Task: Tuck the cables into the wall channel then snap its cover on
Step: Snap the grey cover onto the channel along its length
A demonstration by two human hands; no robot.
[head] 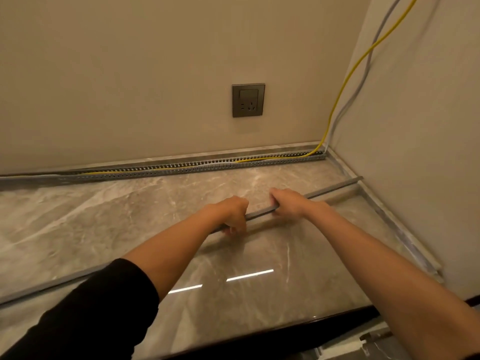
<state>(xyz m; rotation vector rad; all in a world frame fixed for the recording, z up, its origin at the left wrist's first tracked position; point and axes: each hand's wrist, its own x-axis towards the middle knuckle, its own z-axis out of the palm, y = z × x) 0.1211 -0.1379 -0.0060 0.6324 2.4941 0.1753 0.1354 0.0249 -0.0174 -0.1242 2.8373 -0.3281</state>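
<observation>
With my left hand [231, 213] and right hand [287, 203] curled shut around the cover [335, 188] above the counter [104, 216], I should level it over the channel [181, 168] holding the cables [285, 159], then press.

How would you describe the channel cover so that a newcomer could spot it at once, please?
Start at the wall socket and drop to the marble floor. The channel cover is the plain grey strip gripped by both hands, unlike the slotted channel against the wall.
</observation>
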